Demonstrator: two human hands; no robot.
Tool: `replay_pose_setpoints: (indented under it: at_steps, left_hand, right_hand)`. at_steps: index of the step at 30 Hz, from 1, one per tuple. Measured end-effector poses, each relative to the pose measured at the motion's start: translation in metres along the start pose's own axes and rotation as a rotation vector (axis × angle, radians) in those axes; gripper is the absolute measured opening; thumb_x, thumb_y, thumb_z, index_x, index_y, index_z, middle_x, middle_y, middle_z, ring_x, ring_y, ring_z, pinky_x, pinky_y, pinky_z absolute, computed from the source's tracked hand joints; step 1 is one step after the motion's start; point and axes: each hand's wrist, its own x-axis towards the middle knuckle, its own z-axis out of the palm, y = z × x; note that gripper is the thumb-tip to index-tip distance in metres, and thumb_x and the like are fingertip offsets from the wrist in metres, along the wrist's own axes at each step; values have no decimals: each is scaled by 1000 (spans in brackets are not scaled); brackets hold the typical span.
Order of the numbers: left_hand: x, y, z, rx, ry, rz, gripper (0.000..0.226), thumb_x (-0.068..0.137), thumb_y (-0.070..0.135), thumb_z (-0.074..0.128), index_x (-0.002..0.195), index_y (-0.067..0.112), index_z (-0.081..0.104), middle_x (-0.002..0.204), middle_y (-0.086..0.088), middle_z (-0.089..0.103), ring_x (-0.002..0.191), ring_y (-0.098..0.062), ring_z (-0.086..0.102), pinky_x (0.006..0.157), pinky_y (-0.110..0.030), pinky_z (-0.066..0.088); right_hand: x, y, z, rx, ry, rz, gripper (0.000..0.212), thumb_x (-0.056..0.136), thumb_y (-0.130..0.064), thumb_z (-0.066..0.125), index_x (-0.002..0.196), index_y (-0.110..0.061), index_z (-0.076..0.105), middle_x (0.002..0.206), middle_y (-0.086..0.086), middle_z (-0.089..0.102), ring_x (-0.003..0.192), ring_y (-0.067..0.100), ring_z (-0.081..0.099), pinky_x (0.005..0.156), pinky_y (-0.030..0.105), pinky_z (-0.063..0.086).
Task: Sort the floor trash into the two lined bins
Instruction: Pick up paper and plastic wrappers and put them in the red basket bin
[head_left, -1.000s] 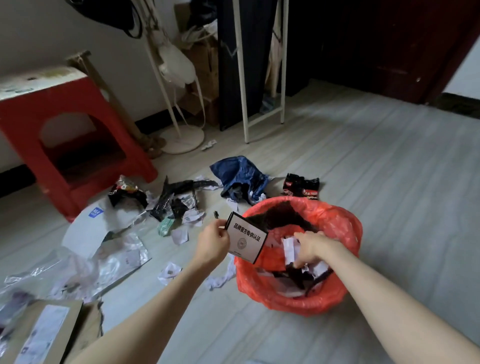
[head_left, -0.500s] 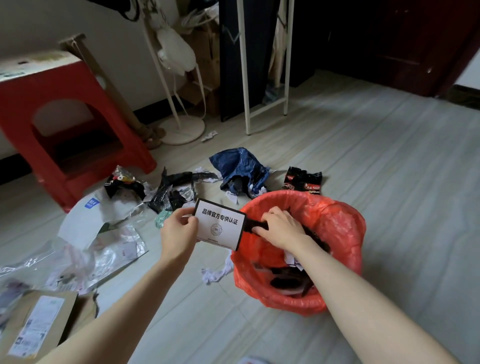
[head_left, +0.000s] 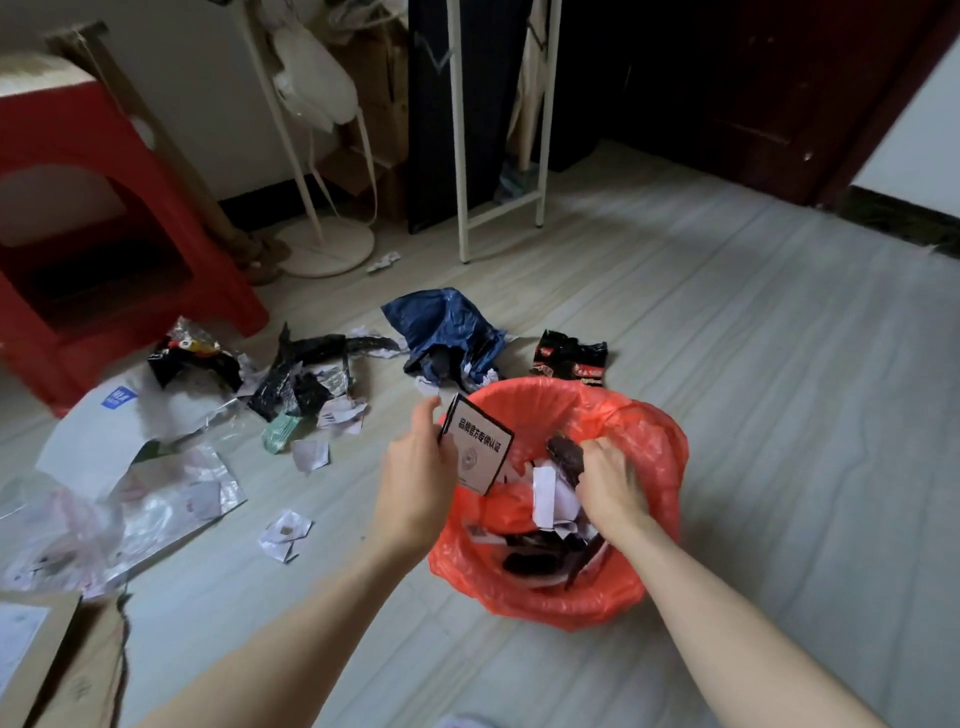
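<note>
A bin lined with a red bag (head_left: 654, 441) stands on the floor in front of me, holding paper scraps and dark wrappers. My left hand (head_left: 415, 467) grips a white card with a black border and printed characters (head_left: 475, 449) at the bin's left rim. My right hand (head_left: 610, 480) is inside the bin, closed on a dark crumpled piece (head_left: 566, 457). Floor trash lies to the left: a blue bag (head_left: 447, 332), black wrappers (head_left: 306, 374), a black and red packet (head_left: 571, 358), paper scraps (head_left: 285, 527) and clear plastic film (head_left: 130, 509).
A red plastic stool (head_left: 104, 218) stands at the left. A white fan stand base (head_left: 327, 244) and a white rack frame (head_left: 462, 156) are behind the trash. A cardboard box (head_left: 47, 665) lies at the bottom left. Only one bin is in view.
My right hand let go of the card and dropped into the bin, now gripping a dark piece. My left hand tilted the card closer to the bin's rim.
</note>
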Motion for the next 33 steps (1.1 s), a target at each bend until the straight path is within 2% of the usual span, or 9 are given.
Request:
replay_pose_setpoints:
  at_steps: [3,5,7,10,16,19,22,28,33]
  left_hand:
    - [-4,-3,25,361,-59,297,36,88,11,41,118,21,58,102,-4,70,91,-28,65,73,-36,53]
    - [-8,-3,41,648,-157,422,33,83,17,40,99,24,68,95,2,72,90,-20,67,91,-30,45]
    - [-14,-6,53,880,-469,352,30,85,7,42,103,15,65,106,-7,68,104,-25,62,114,-35,20]
    - [-19,-15,58,980,-737,308,30,85,0,40,107,6,60,111,-15,64,109,-33,58,118,-43,5]
    - [10,-23,16,614,-554,276,21,87,9,40,92,9,60,98,-13,65,94,-34,61,79,-43,51]
    - [19,-22,-31,560,-472,228,33,93,12,38,119,15,58,125,-9,57,112,-29,56,91,-42,48]
    - [31,-34,-86,539,-375,179,38,95,15,39,132,15,49,139,-9,45,126,-26,45,103,-37,40]
    - [21,-106,-148,547,-364,-103,43,95,18,45,137,15,39,140,-11,41,124,-27,46,101,-31,36]
    - [23,-188,-144,592,-432,-231,56,92,23,49,143,23,27,148,-9,29,131,-29,37,105,-43,36]
  right_hand:
    - [6,1,16,-212,-55,-163,36,92,3,37,119,-9,58,120,10,56,118,26,48,91,34,44]
    - [13,3,30,-295,-214,-204,37,91,-2,44,122,-14,59,125,10,56,120,27,49,96,34,46]
    - [15,5,36,-297,-490,-196,45,91,-6,45,136,-11,46,143,14,41,130,32,42,105,37,39]
    - [8,0,28,-309,-753,-151,56,96,-10,36,149,-8,19,157,11,12,142,34,21,114,37,25]
    - [-2,-27,0,70,-577,-5,39,99,-11,24,132,0,43,145,19,38,132,30,38,109,37,30]
    - [-18,-59,-25,264,-359,-58,45,101,-38,17,123,-17,52,145,6,42,135,26,37,105,33,29]
    - [-27,-111,-47,316,-129,-282,38,101,-34,23,116,-18,54,134,7,51,128,24,44,98,31,34]
    - [-53,-206,-20,207,-230,-542,43,99,-21,35,141,-13,34,144,7,38,132,24,37,106,32,30]
    - [-28,-228,64,209,-343,-353,48,95,-17,41,141,-7,32,144,14,37,135,28,33,108,32,27]
